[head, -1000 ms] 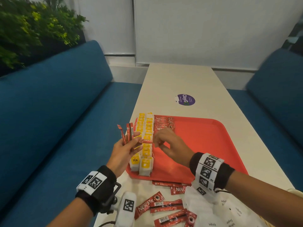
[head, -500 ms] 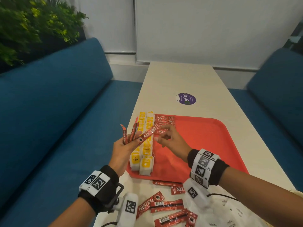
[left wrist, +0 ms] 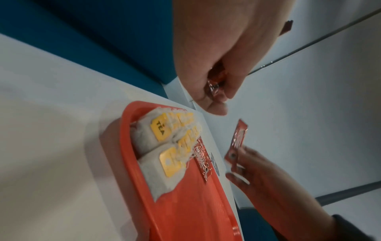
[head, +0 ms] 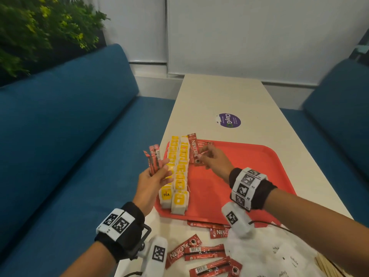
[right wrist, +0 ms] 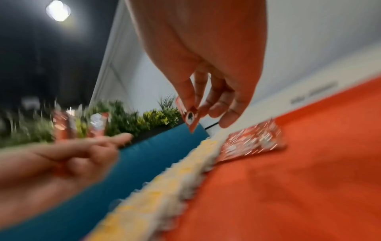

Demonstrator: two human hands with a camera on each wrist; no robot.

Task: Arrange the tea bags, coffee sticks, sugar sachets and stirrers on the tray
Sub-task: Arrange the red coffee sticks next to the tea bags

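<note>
Now that the right hand (head: 214, 159) has drawn one coffee stick (head: 193, 147) out of the fan in the left hand (head: 151, 181) and carried it over the far left part of the red tray (head: 249, 176), where half a second ago the stick still bridged both hands, the transfer is nearly done. The right fingers (right wrist: 186, 94) pinch the stick by its lower end, so it hangs upright and slightly tilted above the coffee sticks already laid flat (right wrist: 251, 141) beside the tea rows; it has not touched down. The left hand grips the remaining coffee sticks (head: 153, 158), three or so, fingers curled round their lower ends, held off the tray's left edge over the sofa.

By the look of it, the coffee pile is growing one stick at a time, and much work remains: more loose coffee sticks (head: 203, 254) lie on the tabletop (head: 219, 92) near the person, next to white sugar sachets (head: 283, 256) and what seem to be wooden stirrers (head: 327, 266) at the frame's edge.

The sticks are slim, glossy foil sleeves, crinkly and light. The tea bags (head: 178, 174) are soft, whitish paper pouches with stiff yellow tags and thin strings, overlapped in two rows. The tray is smooth moulded plastic with a raised, rounded rim.
</note>
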